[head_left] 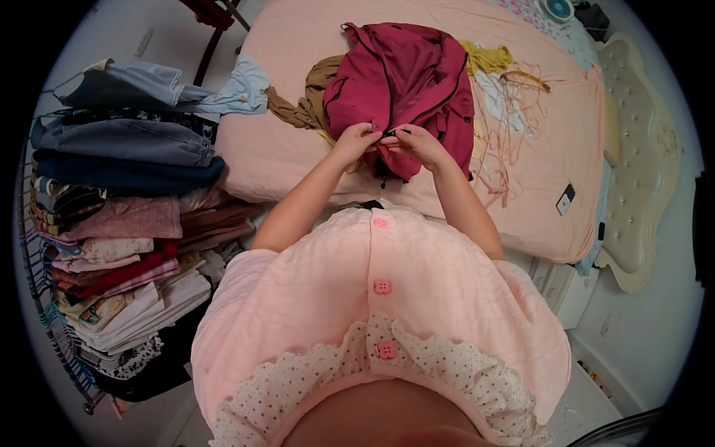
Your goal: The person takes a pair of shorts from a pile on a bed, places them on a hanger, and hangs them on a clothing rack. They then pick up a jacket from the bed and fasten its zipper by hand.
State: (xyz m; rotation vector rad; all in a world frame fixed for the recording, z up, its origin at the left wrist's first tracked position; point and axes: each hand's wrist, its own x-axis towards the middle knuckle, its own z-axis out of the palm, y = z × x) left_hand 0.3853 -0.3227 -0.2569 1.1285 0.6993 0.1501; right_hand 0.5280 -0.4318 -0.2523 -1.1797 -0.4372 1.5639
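Note:
A dark pink jacket (439, 71) with black zipper edging lies bunched on the bed, its front partly spread. Both my hands meet at its near edge, by the lower end of the zipper. My left hand (356, 144) is closed, thumb and fingers pinching the jacket's edge. Close beside it, my right hand (418, 144) is closed too, pinching the black zipper end (389, 137). The fingertips hide just how the zipper parts sit. Under the jacket's left side a brown garment (316, 89) sticks out, and a mustard yellow garment (488, 56) lies at its far right.
Several hangers (495, 160) lie tangled on the bed (275, 175) to the right, around a white cloth (506, 104). A phone (565, 200) rests near the bed's right edge. At left stands a rack packed with hanging clothes (126, 141). The tufted headboard (640, 149) rises at right.

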